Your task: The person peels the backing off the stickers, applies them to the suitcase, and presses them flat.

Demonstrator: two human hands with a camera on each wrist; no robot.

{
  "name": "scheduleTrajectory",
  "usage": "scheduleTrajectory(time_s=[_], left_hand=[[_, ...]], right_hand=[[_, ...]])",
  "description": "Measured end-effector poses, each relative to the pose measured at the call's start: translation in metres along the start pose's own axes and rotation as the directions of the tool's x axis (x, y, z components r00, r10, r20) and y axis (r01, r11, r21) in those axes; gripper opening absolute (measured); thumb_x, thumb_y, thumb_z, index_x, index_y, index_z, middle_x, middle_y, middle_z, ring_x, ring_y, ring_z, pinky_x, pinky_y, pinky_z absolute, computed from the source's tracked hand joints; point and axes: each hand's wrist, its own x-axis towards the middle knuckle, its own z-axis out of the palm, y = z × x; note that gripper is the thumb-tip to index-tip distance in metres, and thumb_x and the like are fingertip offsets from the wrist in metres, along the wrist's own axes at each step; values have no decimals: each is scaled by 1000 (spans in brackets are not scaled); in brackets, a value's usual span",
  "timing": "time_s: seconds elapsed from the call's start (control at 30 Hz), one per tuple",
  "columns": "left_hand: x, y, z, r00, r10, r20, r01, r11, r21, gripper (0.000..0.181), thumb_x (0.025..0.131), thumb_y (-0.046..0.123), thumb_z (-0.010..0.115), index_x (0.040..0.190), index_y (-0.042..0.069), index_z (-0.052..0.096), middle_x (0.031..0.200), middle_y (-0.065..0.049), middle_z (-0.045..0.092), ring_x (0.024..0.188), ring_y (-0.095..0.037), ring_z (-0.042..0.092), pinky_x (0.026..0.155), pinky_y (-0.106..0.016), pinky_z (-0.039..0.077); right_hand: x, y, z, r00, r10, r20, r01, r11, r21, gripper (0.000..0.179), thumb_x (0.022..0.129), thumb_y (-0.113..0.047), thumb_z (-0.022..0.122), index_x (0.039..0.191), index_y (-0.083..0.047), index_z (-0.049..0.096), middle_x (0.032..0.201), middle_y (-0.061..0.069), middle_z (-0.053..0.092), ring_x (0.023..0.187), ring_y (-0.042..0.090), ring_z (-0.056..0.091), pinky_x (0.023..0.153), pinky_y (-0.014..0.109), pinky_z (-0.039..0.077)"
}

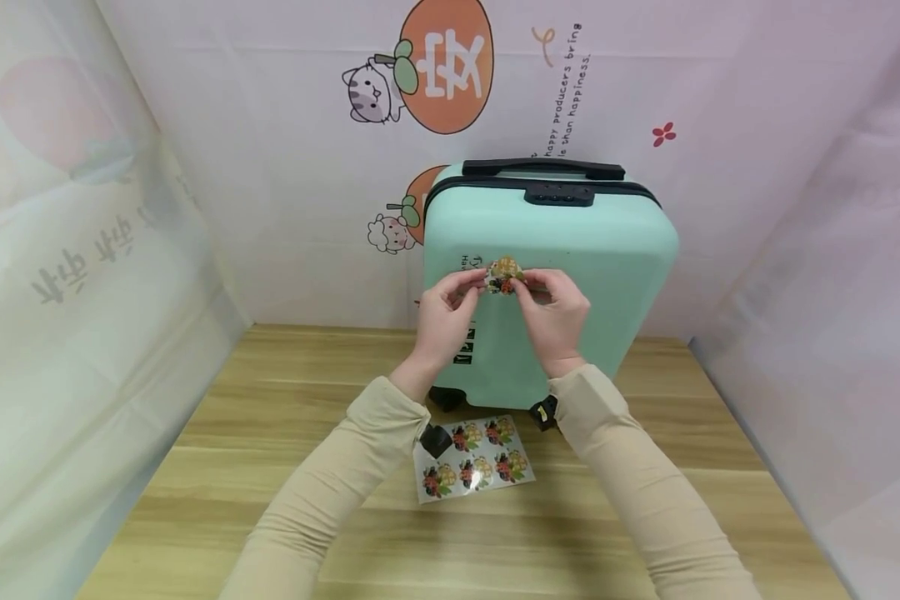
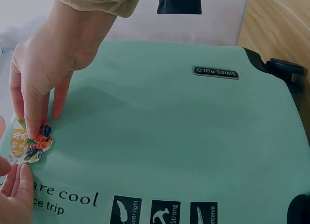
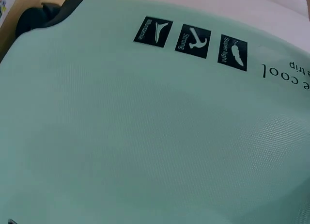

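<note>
Both hands hold a round, colourful sticker (image 1: pixel 506 265) with a fruit and flower print in front of a mint-green suitcase (image 1: pixel 607 250). My left hand (image 1: pixel 442 321) pinches its left edge between thumb and fingers. At the other side, my right hand (image 1: pixel 557 317) grips it with the thumb over the print. In the left wrist view the sticker (image 2: pixel 31 141) lies close to the suitcase's front; whether it touches cannot be told. Neither hand's fingers show clearly in the right wrist view, which is filled by the suitcase (image 3: pixel 121 127).
Below the suitcase, a sheet (image 1: pixel 487 451) with several similar stickers lies on the wooden table (image 1: pixel 307 392). The suitcase stands upright against a printed cloth backdrop (image 1: pixel 285 167), its black handle (image 1: pixel 543 168) on top. Cloth walls rise at both sides.
</note>
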Motion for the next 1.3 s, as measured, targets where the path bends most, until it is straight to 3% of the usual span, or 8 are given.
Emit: scheduleTrajectory(time_s=[0.23,0.4,0.53,0.73,0.9,1.13,1.3], left_hand=[[-2,-1,-2,1000,-12,25,13,1000,-13,26,95,0,50,118,-2,62,113,-18,65,106,-25,63,91,-26,52],[1,0,-1,1000,-7,-19,7,1000,-24,24,93,1,54,115,-4,63,110,-19,66,103,-26,64,89,-28,53],[5,1,4,997,21,-75,-18,999,36,22,90,3,62,110,-3,65,103,-17,67,95,-26,65,83,-27,55],[9,2,11,986,120,-117,-101,982,159,18,87,4,66,104,-2,69,94,-15,68,86,-23,67,74,-23,56],[11,1,11,975,182,-128,-152,965,216,17,87,2,65,102,-3,70,91,-15,68,82,-22,67,71,-21,56],[11,1,10,960,250,-127,-201,929,312,15,87,3,66,99,-3,71,90,-14,69,79,-21,68,69,-22,56],[11,1,10,954,267,-132,-206,911,357,14,86,4,66,98,-1,72,89,-12,70,77,-19,68,67,-22,56]], right_hand=[[-2,-3,3,999,-47,-27,43,990,-135,12,81,-8,74,85,3,71,81,17,69,72,28,66,68,40,55],[-2,-5,4,999,-28,-35,23,992,-123,14,81,-9,74,85,3,71,81,17,69,70,27,66,66,39,55],[-3,-5,4,999,12,-34,-14,997,-72,14,81,-8,74,85,5,71,81,18,68,65,27,67,60,36,57],[-3,-5,4,999,22,-24,-24,996,-87,15,82,-10,73,86,4,71,82,19,68,65,27,66,61,36,57],[-2,-6,5,999,-23,-42,17,991,-129,14,82,-10,74,84,3,71,81,17,69,69,27,65,68,38,53],[-3,-3,7,982,-171,-85,145,957,-252,14,80,-13,76,80,0,71,77,15,70,73,28,60,75,46,34],[-1,-1,5,975,-189,-120,148,946,-288,17,77,-17,79,80,-1,73,77,14,71,77,30,50,76,48,30]])
